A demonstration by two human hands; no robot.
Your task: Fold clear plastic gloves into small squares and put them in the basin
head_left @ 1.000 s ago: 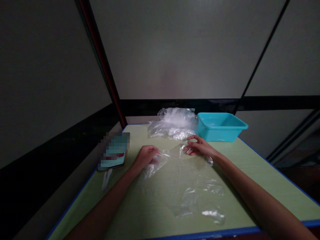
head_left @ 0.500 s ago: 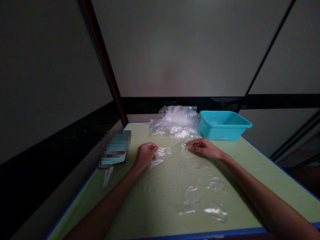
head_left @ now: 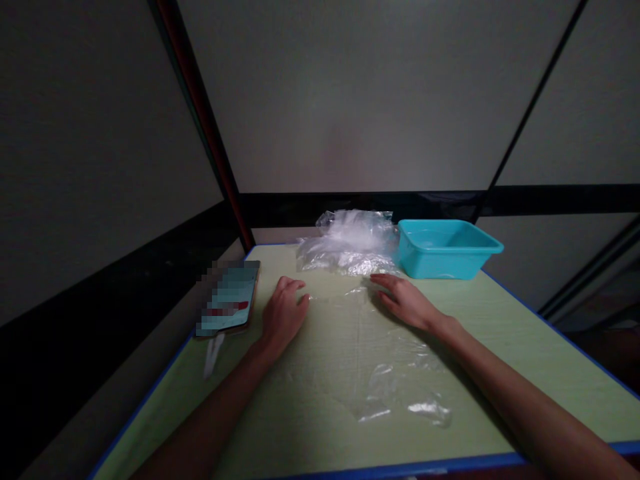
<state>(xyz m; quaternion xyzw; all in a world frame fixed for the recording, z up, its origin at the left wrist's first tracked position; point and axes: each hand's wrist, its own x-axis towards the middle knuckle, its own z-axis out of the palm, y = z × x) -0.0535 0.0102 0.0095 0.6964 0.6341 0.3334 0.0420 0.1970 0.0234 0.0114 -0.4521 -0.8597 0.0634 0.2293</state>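
Head view shows the clear plastic sheet (head_left: 383, 381) spread flat on the counter (head_left: 530, 353) before you. Your left hand (head_left: 285, 312) is loosely open by its far left corner; your right hand (head_left: 405, 301), fingers outstretched, is at the far right. Neither grips anything. Crumpled plastic (head_left: 350, 243) lies beyond, beside a turquoise basin (head_left: 445, 264).

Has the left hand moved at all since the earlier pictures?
Yes: the left hand has shifted slightly leftward, nearer the phone, which lies in the same place on the table.
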